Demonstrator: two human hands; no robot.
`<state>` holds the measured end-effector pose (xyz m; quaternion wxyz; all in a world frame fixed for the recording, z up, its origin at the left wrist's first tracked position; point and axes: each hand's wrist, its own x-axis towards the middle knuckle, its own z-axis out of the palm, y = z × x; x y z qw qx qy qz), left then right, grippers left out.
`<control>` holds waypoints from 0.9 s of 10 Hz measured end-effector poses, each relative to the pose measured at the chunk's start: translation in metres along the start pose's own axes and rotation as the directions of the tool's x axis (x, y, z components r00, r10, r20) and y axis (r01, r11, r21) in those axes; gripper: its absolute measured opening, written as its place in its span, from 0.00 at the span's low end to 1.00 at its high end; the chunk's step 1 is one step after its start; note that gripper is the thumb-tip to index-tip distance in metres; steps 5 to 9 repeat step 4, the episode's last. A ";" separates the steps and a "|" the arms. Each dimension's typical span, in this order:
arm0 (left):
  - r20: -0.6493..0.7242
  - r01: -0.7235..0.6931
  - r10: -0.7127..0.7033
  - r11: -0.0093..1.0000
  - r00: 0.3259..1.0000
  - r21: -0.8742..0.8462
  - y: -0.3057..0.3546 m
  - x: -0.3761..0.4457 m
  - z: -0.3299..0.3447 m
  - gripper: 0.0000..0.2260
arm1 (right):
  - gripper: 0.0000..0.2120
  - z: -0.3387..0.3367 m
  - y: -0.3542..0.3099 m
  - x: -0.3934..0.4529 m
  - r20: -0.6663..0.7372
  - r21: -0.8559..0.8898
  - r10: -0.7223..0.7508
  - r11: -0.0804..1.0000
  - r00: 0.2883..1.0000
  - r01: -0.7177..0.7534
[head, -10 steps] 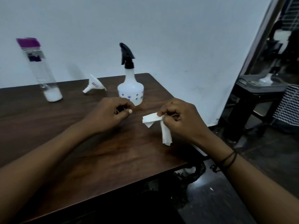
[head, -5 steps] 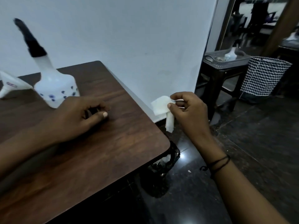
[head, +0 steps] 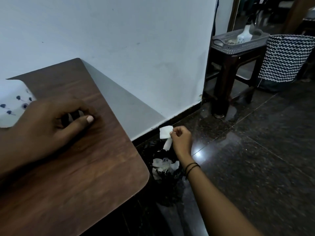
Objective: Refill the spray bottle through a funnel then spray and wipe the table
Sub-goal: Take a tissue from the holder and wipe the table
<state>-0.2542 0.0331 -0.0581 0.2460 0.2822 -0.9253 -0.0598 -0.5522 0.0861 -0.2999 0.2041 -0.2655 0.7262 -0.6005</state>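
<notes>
Right hand [head: 181, 139] hangs out past the surface [head: 95, 167] edge, low over the floor [head: 255, 159], thumb and forefinger pinched shut on a crumpled white tissue [head: 165, 135]. I hold it by one corner so the rest dangles loose below my fingers, clear of my palm; a light pinch, easy to let go. It sits above a dark bin bag [head: 167, 183] tucked beside the surface leg, which has pale scraps of trash [head: 162, 165] lying in it. So I judge the tissue is used and I'm here to drop it, meaning the wipe looks done.

Left hand [head: 51, 123] stays on the wood, fingers curled under, thumb flat against the top. Can't tell if there is anything inside the curl; a dark gap shows between the fingers, nothing clear. It seems to brace me while I lean sideways.

Spray bottle [head: 12, 106] is only partly visible at the left edge: white body with blue dots, standing on the surface just behind my left hand, its top cut off by the frame. Funnel not in view.

Risk, as I see it: tissue is light, and the bag mouth is partly under the overhang, so it may miss and land on the floor.

Far right: a stool [head: 226, 79] carrying a grey tray [head: 238, 44], and a zigzag basket [head: 286, 58]. Not part of the job.
</notes>
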 end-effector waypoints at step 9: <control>0.071 0.085 -0.089 0.995 0.993 0.057 -0.021 0.009 0.014 0.16 | 0.06 0.048 0.089 0.019 0.139 -0.186 0.239 0.959 0.961 -0.212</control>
